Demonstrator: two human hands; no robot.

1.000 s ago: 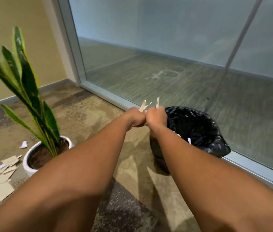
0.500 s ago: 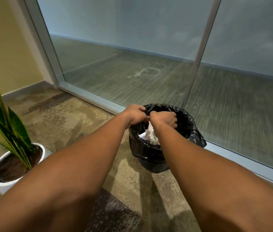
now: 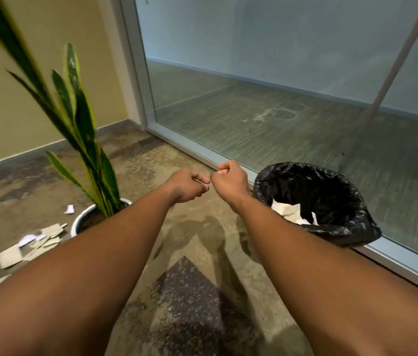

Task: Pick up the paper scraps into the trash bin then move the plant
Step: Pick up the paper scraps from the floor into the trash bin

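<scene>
My left hand (image 3: 190, 186) and my right hand (image 3: 229, 182) hover side by side over the carpet, both loosely curled with nothing in them, just left of the trash bin (image 3: 351, 201). The bin has a black liner and holds white paper scraps (image 3: 288, 213) at its bottom. A snake plant (image 3: 84, 140) in a white pot (image 3: 79, 222) stands to the left of my left arm. More paper scraps (image 3: 30, 246) lie scattered on the floor left of the pot, and one small scrap (image 3: 69, 209) lies behind them.
A frosted glass wall with a metal bottom frame (image 3: 202, 158) runs behind the bin. A yellow wall with a grey baseboard (image 3: 23, 155) closes the left side. Patterned carpet (image 3: 190, 291) lies under my arms.
My hands let the scraps drop into the bin and have pulled back to the left of it. My view has swung left, so the plant and floor scraps show again.
</scene>
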